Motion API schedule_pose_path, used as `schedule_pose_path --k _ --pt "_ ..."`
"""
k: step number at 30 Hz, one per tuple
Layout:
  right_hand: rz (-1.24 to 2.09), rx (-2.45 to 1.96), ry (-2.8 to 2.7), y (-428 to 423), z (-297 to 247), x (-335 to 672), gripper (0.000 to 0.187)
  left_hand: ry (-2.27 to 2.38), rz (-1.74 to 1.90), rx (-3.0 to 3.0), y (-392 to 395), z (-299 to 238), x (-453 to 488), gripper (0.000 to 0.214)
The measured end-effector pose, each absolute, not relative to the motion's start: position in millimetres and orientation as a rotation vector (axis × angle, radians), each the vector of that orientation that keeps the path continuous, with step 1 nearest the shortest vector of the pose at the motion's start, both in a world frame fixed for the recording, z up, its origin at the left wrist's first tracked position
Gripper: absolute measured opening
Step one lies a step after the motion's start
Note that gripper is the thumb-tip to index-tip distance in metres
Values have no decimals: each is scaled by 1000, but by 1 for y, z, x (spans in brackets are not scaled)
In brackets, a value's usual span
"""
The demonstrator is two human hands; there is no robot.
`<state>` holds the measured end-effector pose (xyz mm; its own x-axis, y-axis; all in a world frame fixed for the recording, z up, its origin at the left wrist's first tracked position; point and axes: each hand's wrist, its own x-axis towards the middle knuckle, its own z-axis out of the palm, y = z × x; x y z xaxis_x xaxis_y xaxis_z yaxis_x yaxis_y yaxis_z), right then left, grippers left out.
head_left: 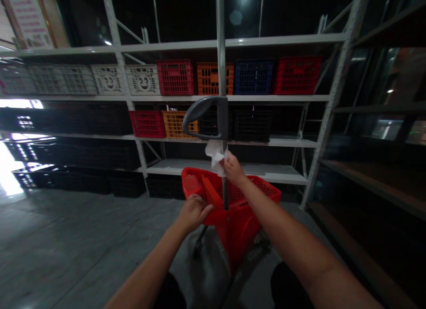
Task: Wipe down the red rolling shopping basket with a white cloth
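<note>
A red plastic shopping cart [233,218] stands in front of me, with a tall metal pole [221,56] rising from it and a grey loop handle [199,118] fixed to the pole. Below that handle, my right hand [234,168] is closed on a crumpled white cloth or tissue [215,154], pressed against the pole. My left hand [194,211] grips the near left rim of the cart, its fingers curled over the edge and partly hidden. The basket's inside shows red mesh walls and a slanted red flap [211,190].
White metal shelving [166,98] runs behind the cart, holding red crates [175,77], an orange crate [209,80], a blue crate [253,77], white crates [143,80] and black crates [253,125]. More shelves [376,182] line the right side. Grey floor [66,242] lies to the left.
</note>
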<state>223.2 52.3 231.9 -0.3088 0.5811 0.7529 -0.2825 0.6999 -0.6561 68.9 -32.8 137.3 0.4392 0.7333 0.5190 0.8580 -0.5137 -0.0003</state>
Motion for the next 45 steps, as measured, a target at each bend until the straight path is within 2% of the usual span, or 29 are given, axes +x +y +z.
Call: schedule_pose_path --k 4,7,9,14,16,20,24,27,32,34,37,41,45 --pt "781 -457 -1851 45 156 224 22 -1389 -686 -2385 -25 141 53 43" --pt "711 -483 -1949 44 142 220 20 -1419 -650 -2232 -28 148 52 33" --pt "669 -453 -1927 50 165 213 20 -1429 -607 -2191 -32 153 58 32" --pt "668 -258 -1774 76 261 181 28 -1493 -489 -2277 -37 156 78 35" --pt "658 -228 -1778 81 275 170 31 -1563 -499 -2207 -36 152 78 39" --pt "593 -465 -1838 69 229 159 27 -1653 -561 -2052 -28 141 64 47" --pt "550 -716 -2051 44 150 162 30 -1595 -621 -2055 -20 129 45 32" --pt "541 -661 -2193 32 122 166 34 -1561 -651 -1995 -17 123 34 29" --pt "458 -528 -2408 40 118 176 20 -1496 -575 -2018 -22 120 20 31" --pt "424 -643 -2414 52 117 183 20 -1488 -559 -2031 -23 120 15 40" --pt "403 -921 -2139 78 117 197 18 -1510 -563 -1977 -21 118 8 49" --pt "401 -952 -1938 106 126 204 29 -1520 -570 -1902 -16 116 1 52" --pt "332 -719 -2139 101 114 187 31 -1503 -552 -1898 -16 114 -5 50"
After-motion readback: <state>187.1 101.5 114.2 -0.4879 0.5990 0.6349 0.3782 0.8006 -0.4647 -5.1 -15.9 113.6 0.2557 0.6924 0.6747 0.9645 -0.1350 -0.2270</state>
